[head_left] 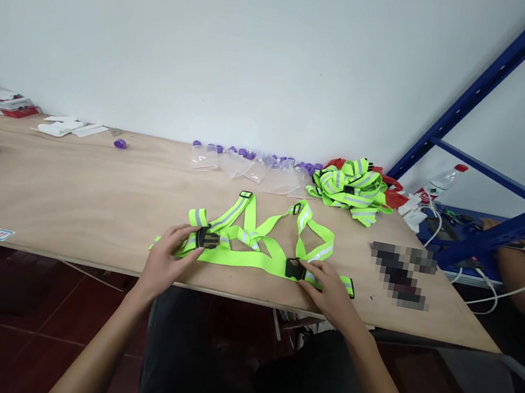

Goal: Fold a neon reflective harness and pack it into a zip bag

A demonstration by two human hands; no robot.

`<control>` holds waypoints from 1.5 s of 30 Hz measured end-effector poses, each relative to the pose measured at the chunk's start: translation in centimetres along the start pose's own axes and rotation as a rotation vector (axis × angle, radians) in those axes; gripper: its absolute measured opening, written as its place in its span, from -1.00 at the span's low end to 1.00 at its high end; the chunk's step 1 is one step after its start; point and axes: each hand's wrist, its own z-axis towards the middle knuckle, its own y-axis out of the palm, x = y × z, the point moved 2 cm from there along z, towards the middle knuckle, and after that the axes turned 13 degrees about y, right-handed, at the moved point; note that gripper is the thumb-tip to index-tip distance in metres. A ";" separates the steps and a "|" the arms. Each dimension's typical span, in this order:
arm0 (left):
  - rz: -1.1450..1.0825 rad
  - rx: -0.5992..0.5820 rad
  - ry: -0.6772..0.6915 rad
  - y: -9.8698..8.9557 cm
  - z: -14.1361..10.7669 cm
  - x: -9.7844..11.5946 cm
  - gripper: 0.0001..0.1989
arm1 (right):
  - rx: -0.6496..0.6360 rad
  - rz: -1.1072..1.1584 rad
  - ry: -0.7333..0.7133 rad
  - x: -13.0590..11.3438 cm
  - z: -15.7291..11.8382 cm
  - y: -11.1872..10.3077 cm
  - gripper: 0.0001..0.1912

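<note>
1. We sit at a long wooden table (88,206) against a white wall, with a blue rack (491,223) to our right, where another person's arm (518,269) reaches in.
2. At the far edge lie a heap of folded yellow straps (352,189), a row of clear bags with purple caps (252,166), and white papers (69,126) off to the left.
3. Directly before us, near the table's front edge, a yellow reflective harness (259,240) lies spread flat, its two shoulder loops pointing away from us and its waist band running across.
4. Our left hand (167,261) pinches the band beside the left black buckle (207,238), fingers closed on the strap.
5. Our right hand (331,293) presses flat on the band just beside the right black buckle (295,269), fingers together; we cannot tell whether it grips or only rests.
6. To handle this well, in our judgement, we should keep the band taut between both hands, leave the loops untwisted, and hold close to each buckle so the webbing stays flat on the wood.
</note>
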 end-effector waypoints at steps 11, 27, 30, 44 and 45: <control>0.315 -0.152 0.120 7.1 3.8 5.4 -0.71 | 0.081 -0.091 0.054 1.2 -0.3 0.8 -0.63; -0.091 -0.289 0.134 8.6 0.7 2.8 -0.68 | 0.103 -0.006 0.087 2.1 -0.2 0.5 -0.56; -0.062 -0.314 0.144 6.8 0.7 2.0 -0.67 | 0.097 0.034 0.098 2.9 -0.6 -0.5 -0.57; 0.045 -0.365 0.171 4.6 0.2 1.0 -0.59 | 0.469 0.452 0.109 -1.6 -0.5 -5.8 -0.53; 0.044 -0.370 0.178 4.6 0.1 1.0 -0.58 | 0.460 0.426 0.080 -3.1 -0.6 -5.1 -0.54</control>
